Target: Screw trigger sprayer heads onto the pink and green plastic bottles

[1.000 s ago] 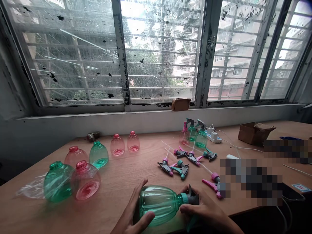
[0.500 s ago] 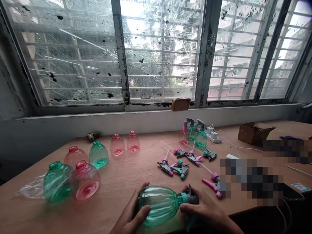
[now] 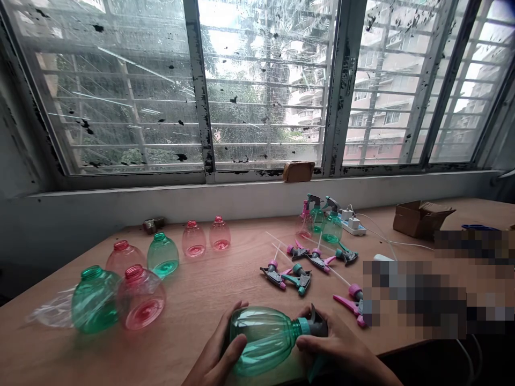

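A green spray bottle (image 3: 263, 340) lies on its side between my hands, its neck pointing right. My left hand (image 3: 219, 351) is wrapped round the bottle's base end, thumb on the near side. With thumb and fingers, my right hand (image 3: 336, 343) grips the grey and teal spray head (image 3: 311, 327) at the neck; its trigger is partly hidden. Beyond the hands lie several loose pink, teal and grey spray heads with tubes, among them a teal one (image 3: 300, 280) and a pink one (image 3: 356, 305).
Several open green and pink bottles stand at left, including a pink bottle (image 3: 140, 297), beside clear plastic wrap (image 3: 52, 310). Bottles with spray heads (image 3: 332, 228) stand at the back by a power strip (image 3: 354, 228). A cardboard box (image 3: 420, 219) sits at right; blurred patches hide items there.
Almost nothing differs. My left thumb has shifted slightly on the bottle; my right hand keeps its hold on the spray head.
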Demonstrator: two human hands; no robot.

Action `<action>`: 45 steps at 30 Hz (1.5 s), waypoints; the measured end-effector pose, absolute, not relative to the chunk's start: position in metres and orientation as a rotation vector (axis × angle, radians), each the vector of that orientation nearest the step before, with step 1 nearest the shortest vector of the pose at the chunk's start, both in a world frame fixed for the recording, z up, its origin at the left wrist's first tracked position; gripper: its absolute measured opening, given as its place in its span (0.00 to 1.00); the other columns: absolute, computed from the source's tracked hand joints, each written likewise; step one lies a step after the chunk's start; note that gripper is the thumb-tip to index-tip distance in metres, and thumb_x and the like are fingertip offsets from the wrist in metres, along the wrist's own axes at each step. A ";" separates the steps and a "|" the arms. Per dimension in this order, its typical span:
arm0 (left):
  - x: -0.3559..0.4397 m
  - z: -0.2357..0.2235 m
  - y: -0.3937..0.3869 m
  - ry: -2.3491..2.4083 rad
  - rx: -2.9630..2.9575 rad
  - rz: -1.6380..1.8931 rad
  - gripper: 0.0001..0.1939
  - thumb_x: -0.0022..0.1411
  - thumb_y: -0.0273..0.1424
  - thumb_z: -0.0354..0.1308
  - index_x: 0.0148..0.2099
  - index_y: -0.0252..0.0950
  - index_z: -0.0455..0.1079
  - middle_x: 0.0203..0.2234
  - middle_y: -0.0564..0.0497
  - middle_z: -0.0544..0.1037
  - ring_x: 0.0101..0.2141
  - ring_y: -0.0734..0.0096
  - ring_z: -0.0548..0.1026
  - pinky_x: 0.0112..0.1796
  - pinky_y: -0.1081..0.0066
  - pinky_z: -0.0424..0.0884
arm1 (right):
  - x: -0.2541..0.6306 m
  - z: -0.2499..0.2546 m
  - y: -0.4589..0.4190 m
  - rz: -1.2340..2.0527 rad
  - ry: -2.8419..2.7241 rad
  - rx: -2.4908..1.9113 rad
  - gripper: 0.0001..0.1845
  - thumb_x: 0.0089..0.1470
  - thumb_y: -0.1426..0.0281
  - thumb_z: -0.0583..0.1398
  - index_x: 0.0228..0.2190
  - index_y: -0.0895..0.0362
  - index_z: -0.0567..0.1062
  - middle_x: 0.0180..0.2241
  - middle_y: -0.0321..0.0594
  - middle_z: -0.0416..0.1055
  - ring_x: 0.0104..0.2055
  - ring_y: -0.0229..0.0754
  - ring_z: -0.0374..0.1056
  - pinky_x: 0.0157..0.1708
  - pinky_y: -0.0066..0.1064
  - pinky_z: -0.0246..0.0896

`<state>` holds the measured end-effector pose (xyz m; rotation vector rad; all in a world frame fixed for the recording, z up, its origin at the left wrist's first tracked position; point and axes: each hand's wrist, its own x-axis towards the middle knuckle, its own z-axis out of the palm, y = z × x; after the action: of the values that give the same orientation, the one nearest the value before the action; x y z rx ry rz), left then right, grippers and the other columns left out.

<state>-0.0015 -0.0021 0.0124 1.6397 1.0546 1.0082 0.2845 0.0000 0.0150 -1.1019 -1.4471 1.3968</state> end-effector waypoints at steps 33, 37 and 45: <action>-0.004 0.015 0.001 1.054 1.531 1.052 0.34 0.63 0.55 0.57 0.65 0.44 0.67 0.66 0.46 0.67 0.68 0.46 0.58 0.68 0.44 0.45 | 0.285 0.003 0.005 1.468 -1.349 -0.965 0.24 0.45 0.61 0.74 0.36 0.58 0.70 0.23 0.34 0.78 0.24 0.38 0.71 0.25 0.25 0.64; -0.002 0.025 -0.013 0.999 1.702 1.068 0.33 0.64 0.46 0.61 0.69 0.54 0.59 0.72 0.56 0.55 0.71 0.50 0.48 0.68 0.49 0.44 | 0.284 0.002 0.007 1.471 -1.363 -0.959 0.24 0.46 0.60 0.74 0.36 0.58 0.70 0.22 0.33 0.77 0.23 0.38 0.70 0.24 0.24 0.64; 0.002 0.016 -0.010 1.010 1.601 1.144 0.41 0.64 0.52 0.58 0.73 0.45 0.48 0.72 0.46 0.54 0.70 0.50 0.53 0.66 0.53 0.56 | 0.285 0.001 0.005 1.465 -1.378 -0.973 0.24 0.46 0.60 0.74 0.36 0.57 0.70 0.22 0.34 0.77 0.24 0.40 0.71 0.25 0.27 0.65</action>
<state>0.0022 -0.0104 0.0163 1.6005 1.0105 1.1438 0.2848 0.0055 0.0010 -0.9728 -1.3784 1.4651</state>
